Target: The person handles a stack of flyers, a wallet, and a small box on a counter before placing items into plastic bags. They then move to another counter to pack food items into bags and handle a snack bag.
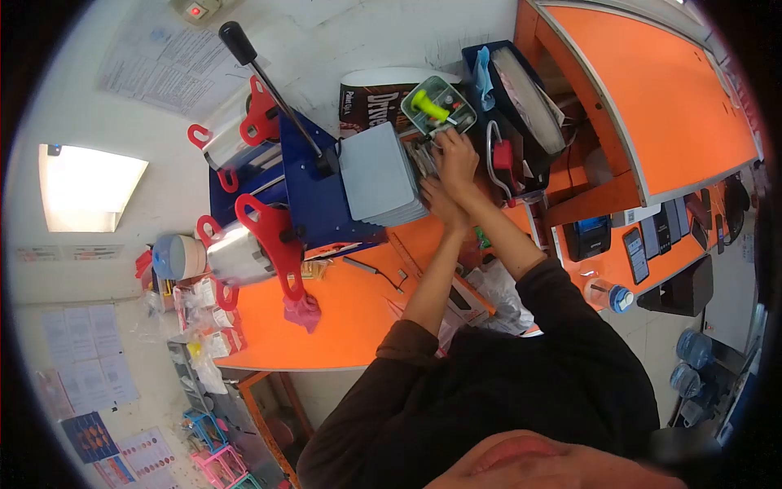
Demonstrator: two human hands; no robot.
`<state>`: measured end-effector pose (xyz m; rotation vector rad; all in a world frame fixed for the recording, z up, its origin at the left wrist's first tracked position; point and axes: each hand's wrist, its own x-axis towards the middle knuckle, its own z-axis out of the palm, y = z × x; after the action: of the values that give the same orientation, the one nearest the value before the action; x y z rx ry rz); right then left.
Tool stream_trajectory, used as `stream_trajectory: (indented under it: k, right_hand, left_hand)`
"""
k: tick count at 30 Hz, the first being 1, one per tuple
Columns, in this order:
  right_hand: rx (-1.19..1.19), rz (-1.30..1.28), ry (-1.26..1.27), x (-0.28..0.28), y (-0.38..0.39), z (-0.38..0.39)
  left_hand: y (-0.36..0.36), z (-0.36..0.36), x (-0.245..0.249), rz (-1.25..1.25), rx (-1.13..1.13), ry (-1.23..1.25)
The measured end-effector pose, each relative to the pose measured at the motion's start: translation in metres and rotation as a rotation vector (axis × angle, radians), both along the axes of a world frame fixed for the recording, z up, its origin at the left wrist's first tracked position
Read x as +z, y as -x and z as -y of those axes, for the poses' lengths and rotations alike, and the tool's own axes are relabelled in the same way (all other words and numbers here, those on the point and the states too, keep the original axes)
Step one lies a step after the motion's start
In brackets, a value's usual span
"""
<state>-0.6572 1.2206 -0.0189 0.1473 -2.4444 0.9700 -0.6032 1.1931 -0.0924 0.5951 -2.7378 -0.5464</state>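
Observation:
My right hand (457, 159) is closed, fingers bent down over small thin items (422, 158) standing in a narrow space; what it grips is too small to make out. Just below it, my left hand (444, 204) is closed too, its fingertips against the same items and partly hidden. Left of both hands lies a stack of grey rounded-corner plates (377, 173). Beyond my right hand stands a clear plastic tub (413, 122) holding a tool with a yellow-green handle (429, 106) and small parts.
A blue lever machine (314, 200) with red-handled metal cylinders (240, 253) stands left on the orange table (326, 334). A dark blue bin (509, 81) and a red-and-metal clamp-like object (503, 155) are right of the hands. Phones (636, 253) and a bottle (609, 294) stand farther right.

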Motion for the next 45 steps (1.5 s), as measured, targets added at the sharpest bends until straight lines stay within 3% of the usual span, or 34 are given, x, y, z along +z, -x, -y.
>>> stream_trajectory:
  k: [5,12,14,16,18,20,26,30,35,43,45]
  right_hand:
    - [-0.032,-0.025,0.014,-0.009,-0.022,0.007]
    - [-0.101,0.075,-0.015,-0.039,-0.033,0.025]
    - [-0.133,0.244,0.034,-0.051,-0.037,0.031]
    - [-0.124,0.225,0.076,-0.088,-0.024,0.039]
    - [-0.113,0.208,0.113,-0.084,-0.018,0.038]
    - [-0.158,0.363,-0.09,-0.042,-0.014,0.028]
    - [-0.102,0.486,-0.316,-0.043,0.01,0.022]
    - [-0.107,0.486,-0.349,-0.078,0.048,0.023]
    - [-0.129,0.493,-0.331,-0.09,0.058,0.021]
    - [0.008,0.342,-0.348,-0.084,0.012,-0.001]
    - [0.004,0.317,-0.389,-0.078,0.009,-0.011]
  left_hand:
    - [0.014,0.008,-0.038,0.156,-0.014,0.351]
    - [-0.008,0.009,-0.045,-0.008,0.023,0.275]
    - [-0.011,0.01,-0.044,-0.034,0.039,0.258]
    - [-0.014,0.01,-0.043,-0.062,0.045,0.236]
    - [-0.016,0.009,-0.04,-0.087,0.053,0.216]
    - [-0.013,0.007,-0.041,-0.122,0.077,0.187]
    - [0.001,0.009,-0.039,-0.108,0.097,0.259]
    - [0.003,0.009,-0.04,0.016,0.115,0.392]
    - [0.008,0.007,-0.037,-0.05,0.124,0.308]
    - [-0.004,0.009,-0.019,-0.099,0.095,0.278]
    - [-0.019,0.006,-0.007,-0.142,0.013,0.446]
